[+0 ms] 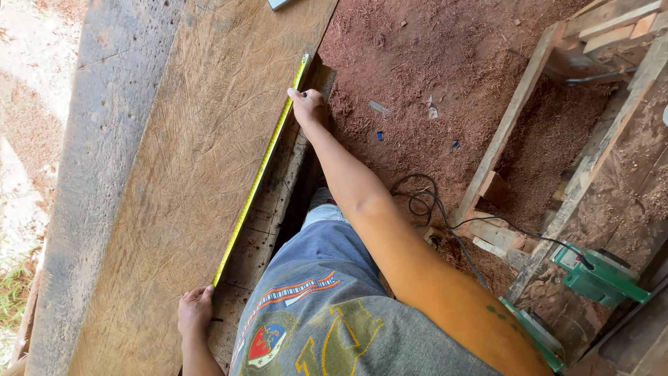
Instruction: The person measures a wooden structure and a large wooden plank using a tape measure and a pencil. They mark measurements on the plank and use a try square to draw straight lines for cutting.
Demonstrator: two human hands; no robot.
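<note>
— Where's the yellow tape measure?
— Stretched along the wooden board's edge. The right hand pins its far end with bent fingers; the left hand presses the near end, fingers curled on it.

Sawdust-floored woodworking shed, planks

Red sawdust floor, black cable, green power tool, wooden offcuts, timber frame, patch of grass
</note>
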